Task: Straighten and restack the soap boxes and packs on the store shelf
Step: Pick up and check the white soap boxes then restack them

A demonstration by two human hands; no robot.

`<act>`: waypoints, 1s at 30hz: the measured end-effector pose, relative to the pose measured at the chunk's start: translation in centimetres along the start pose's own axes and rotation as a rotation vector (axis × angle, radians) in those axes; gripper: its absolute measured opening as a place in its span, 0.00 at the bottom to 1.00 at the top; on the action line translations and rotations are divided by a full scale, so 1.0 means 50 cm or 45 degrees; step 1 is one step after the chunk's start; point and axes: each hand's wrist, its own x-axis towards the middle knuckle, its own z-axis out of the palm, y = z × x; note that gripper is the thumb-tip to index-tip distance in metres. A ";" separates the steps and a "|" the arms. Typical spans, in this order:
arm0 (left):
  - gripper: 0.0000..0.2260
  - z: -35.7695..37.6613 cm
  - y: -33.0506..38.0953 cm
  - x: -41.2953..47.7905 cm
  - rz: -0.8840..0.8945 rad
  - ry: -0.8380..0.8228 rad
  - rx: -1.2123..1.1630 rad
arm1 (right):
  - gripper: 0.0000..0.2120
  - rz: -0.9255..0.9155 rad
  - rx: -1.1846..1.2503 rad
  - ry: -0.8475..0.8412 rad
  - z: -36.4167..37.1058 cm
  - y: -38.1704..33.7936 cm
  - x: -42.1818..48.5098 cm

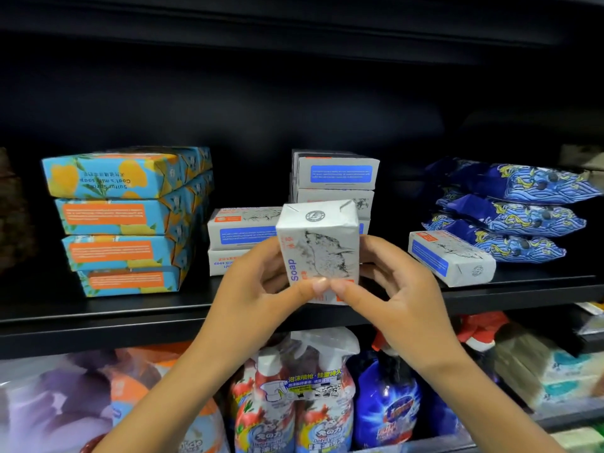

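So, white soap box [318, 253] upright, just in front of the shelf [196, 308] | left hand [258, 289] + right hand [392, 289] both pinching its lower sides | probably light, stiff, slick wrap, so grab the flat sides

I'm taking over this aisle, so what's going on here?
A person holds a white soap box upright before the shelf, left hand and right hand gripping its sides. Behind stand a short stack and a tall stack of like boxes; a loose box lies askew beside the blue packs. The blue-and-orange boxes are stacked unevenly.
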 end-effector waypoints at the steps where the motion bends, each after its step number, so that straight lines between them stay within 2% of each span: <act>1: 0.17 -0.002 0.002 0.000 0.019 0.016 -0.003 | 0.16 -0.013 -0.034 0.031 0.000 -0.001 -0.001; 7: 0.26 -0.026 0.020 0.010 0.117 0.137 0.050 | 0.17 -0.083 -0.229 0.092 -0.003 -0.005 -0.006; 16: 0.14 -0.027 0.015 0.004 -0.004 0.143 -0.029 | 0.18 -0.043 -0.147 0.044 -0.003 -0.008 -0.009; 20: 0.10 -0.028 0.010 0.004 -0.082 0.185 -0.135 | 0.17 0.005 -0.014 -0.019 -0.004 -0.008 -0.016; 25: 0.09 -0.023 0.006 0.006 -0.137 0.153 -0.217 | 0.15 0.017 0.021 0.016 0.001 -0.010 -0.023; 30: 0.13 -0.016 0.005 0.014 -0.129 0.100 -0.194 | 0.16 0.068 -0.001 0.048 -0.001 -0.018 -0.025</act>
